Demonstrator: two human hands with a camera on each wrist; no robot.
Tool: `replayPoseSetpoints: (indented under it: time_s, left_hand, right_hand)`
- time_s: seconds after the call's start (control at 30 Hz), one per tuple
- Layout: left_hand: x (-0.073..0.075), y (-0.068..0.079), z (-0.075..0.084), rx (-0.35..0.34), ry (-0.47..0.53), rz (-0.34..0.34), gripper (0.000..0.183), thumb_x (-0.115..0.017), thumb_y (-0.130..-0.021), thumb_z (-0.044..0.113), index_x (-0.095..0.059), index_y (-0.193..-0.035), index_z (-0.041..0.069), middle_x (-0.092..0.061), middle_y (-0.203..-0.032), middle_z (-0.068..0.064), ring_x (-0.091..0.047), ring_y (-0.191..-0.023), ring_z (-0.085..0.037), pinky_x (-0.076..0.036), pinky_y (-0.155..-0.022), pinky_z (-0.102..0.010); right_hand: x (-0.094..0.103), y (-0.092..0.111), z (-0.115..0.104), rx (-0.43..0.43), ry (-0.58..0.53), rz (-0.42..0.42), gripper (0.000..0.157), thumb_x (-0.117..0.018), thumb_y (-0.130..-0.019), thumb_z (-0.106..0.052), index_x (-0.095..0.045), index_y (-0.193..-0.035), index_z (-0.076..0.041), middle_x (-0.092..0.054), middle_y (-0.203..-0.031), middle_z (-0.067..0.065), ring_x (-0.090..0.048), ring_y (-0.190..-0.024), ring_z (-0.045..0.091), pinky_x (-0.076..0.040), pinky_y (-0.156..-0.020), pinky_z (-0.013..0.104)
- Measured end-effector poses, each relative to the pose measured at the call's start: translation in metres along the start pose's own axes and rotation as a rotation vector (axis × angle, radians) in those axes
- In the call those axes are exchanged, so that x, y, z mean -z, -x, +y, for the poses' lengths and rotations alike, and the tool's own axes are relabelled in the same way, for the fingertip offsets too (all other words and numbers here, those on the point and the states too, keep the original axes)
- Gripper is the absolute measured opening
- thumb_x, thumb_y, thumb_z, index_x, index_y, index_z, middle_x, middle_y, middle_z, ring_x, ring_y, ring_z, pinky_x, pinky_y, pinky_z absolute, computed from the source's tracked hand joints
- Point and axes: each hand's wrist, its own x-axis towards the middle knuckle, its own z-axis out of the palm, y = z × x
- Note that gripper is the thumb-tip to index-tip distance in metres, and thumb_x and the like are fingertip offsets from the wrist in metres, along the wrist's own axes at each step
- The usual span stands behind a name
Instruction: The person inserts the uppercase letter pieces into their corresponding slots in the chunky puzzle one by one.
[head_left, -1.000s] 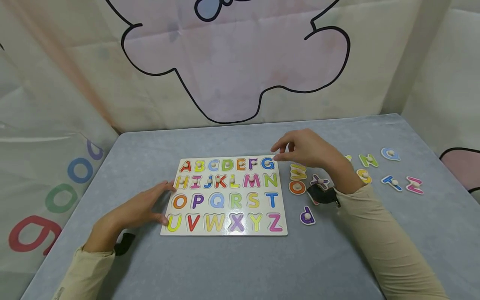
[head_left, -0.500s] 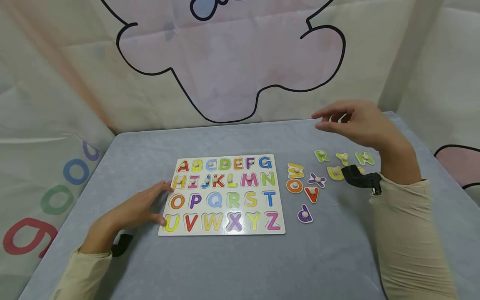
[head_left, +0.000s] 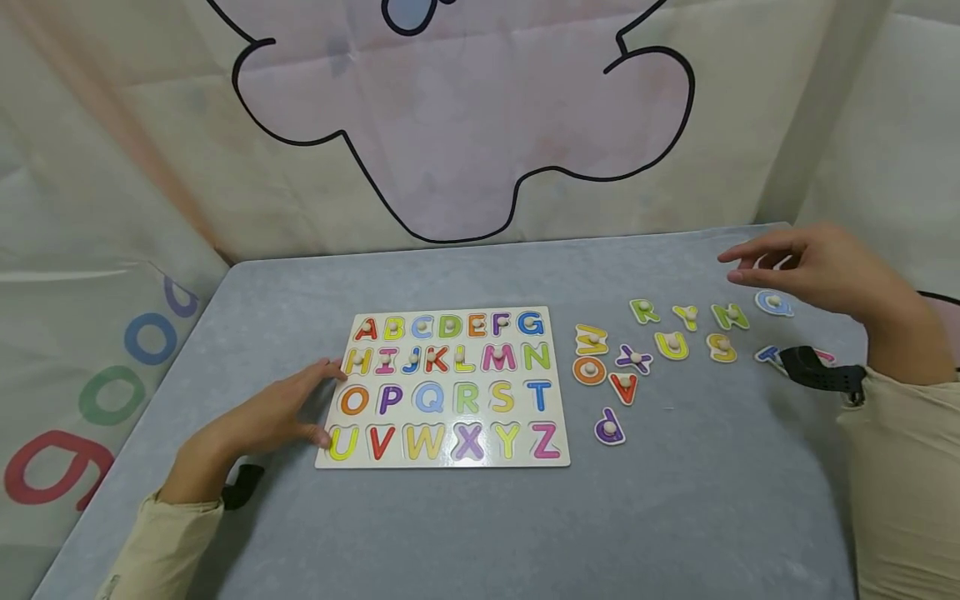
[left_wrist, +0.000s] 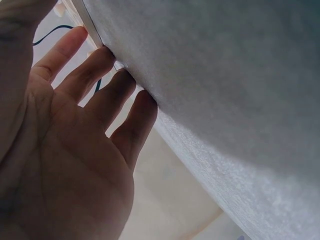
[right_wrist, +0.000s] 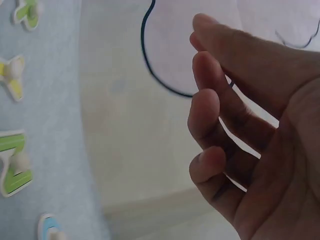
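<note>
A white alphabet puzzle board point(head_left: 442, 458) lies on the grey table; knobbed letters sit in its top row and in the second row from H to M. My left hand point(head_left: 258, 417) touches the board's left edge, with fingers point(left_wrist: 90, 75) extended along it in the left wrist view. To the right, my right hand point(head_left: 832, 271) is raised above the table, close to the blue letter Q point(head_left: 773, 303). Its fingers point(right_wrist: 207, 107) are loosely bent and hold nothing in the right wrist view. A green letter N point(head_left: 730, 317) lies left of that hand.
Loose knobbed letters lie right of the board, among them a W point(head_left: 592, 339), an O point(head_left: 589, 371), a P point(head_left: 610, 427) and an S point(head_left: 722, 348). The T point(head_left: 768, 356) is partly hidden by the right wrist camera point(head_left: 821, 371). A drawn-on curtain point(head_left: 450, 150) hangs behind the table.
My right hand has gone from the board's upper right corner, up and across to the right, then lower near the Q. The left hand stays at the board's edge.
</note>
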Motion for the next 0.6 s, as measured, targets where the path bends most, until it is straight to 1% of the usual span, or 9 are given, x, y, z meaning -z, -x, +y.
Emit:
replayPoseSetpoints:
  time_s: [0.07,0.2,0.3,0.4,0.5,0.6]
  left_hand:
    - [-0.001,0.000,0.000,-0.003,0.001,0.002,0.087,-0.088,-0.065,0.041,-0.043,-0.135,0.016,-0.036,-0.155,-0.023,-0.045,-0.134,-0.043,-0.039,-0.107,-0.064]
    - [-0.004,0.000,-0.001,-0.011,0.009,0.001,0.087,-0.088,-0.065,0.042,-0.043,-0.135,0.016,-0.037,-0.154,-0.022,-0.046,-0.133,-0.041,-0.040,-0.108,-0.063]
    - [-0.005,-0.001,-0.001,-0.014,0.012,-0.001,0.086,-0.088,-0.066,0.043,-0.043,-0.134,0.017,-0.037,-0.154,-0.022,-0.046,-0.133,-0.041,-0.040,-0.108,-0.062]
    - [-0.006,-0.001,-0.001,-0.014,0.011,0.001,0.085,-0.088,-0.066,0.043,-0.043,-0.133,0.017,-0.037,-0.154,-0.022,-0.046,-0.133,-0.042,-0.040,-0.108,-0.062]
    - [-0.006,-0.001,0.000,-0.020,0.006,0.008,0.085,-0.088,-0.066,0.042,-0.043,-0.133,0.016,-0.038,-0.154,-0.022,-0.046,-0.133,-0.042,-0.040,-0.108,-0.063]
    - [-0.005,-0.001,-0.001,-0.036,-0.009,0.024,0.084,-0.088,-0.066,0.040,-0.043,-0.132,0.016,-0.040,-0.152,-0.021,-0.048,-0.132,-0.040,-0.040,-0.108,-0.062]
  right_hand:
    - [-0.002,0.000,0.017,-0.038,-0.018,-0.016,0.027,-0.077,-0.088,-0.024,-0.075,-0.115,-0.019,-0.068,-0.087,-0.023,-0.059,-0.073,0.004,-0.043,-0.061,0.018]
    - [-0.010,-0.004,0.043,-0.086,0.042,-0.088,0.032,-0.077,-0.088,-0.030,-0.074,-0.118,-0.018,-0.067,-0.088,-0.027,-0.059,-0.076,0.005,-0.043,-0.061,0.021]
    - [-0.014,-0.005,0.058,-0.096,0.076,-0.137,0.035,-0.078,-0.087,-0.030,-0.073,-0.119,-0.015,-0.065,-0.089,-0.030,-0.059,-0.076,0.005,-0.044,-0.062,0.022]
    - [-0.018,-0.006,0.070,-0.097,0.076,-0.156,0.035,-0.079,-0.086,-0.028,-0.074,-0.117,-0.013,-0.066,-0.090,-0.031,-0.058,-0.073,0.005,-0.043,-0.060,0.023]
    - [-0.022,-0.008,0.080,-0.093,0.088,-0.180,0.035,-0.080,-0.085,-0.027,-0.075,-0.116,-0.013,-0.069,-0.093,-0.028,-0.055,-0.072,-0.001,-0.042,-0.061,0.022]
    - [-0.028,-0.010,0.086,-0.101,0.084,-0.204,0.036,-0.081,-0.084,-0.028,-0.075,-0.116,-0.012,-0.072,-0.098,-0.020,-0.054,-0.078,-0.007,-0.042,-0.065,0.018]
